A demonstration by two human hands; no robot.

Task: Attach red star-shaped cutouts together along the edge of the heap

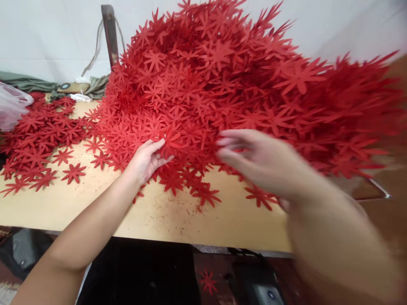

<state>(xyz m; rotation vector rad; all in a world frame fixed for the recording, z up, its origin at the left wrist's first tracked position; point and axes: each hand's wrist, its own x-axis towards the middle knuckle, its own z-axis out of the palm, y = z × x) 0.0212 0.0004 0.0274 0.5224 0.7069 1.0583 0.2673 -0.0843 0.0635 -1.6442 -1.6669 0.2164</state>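
Note:
A large heap of red flower-shaped cutouts (190, 84) rises from a pale wooden table (127, 218). My left hand (149, 160) is at the heap's front edge, its thumb and fingers closed on a red cutout (171, 144). To the right, my right hand (254, 154) is blurred in front of the heap, with thumb and fingers bent towards each other; whether anything is between the fingertips cannot be made out. Single cutouts lie below the hands, one of them (260, 196) just under my right hand.
A smaller pile of red cutouts (41, 135) and a plastic bag (12, 106) are at the left. Green cloth (28, 82) and a dark upright bar (110, 36) stand near the wall. One cutout (208, 281) lies below the table.

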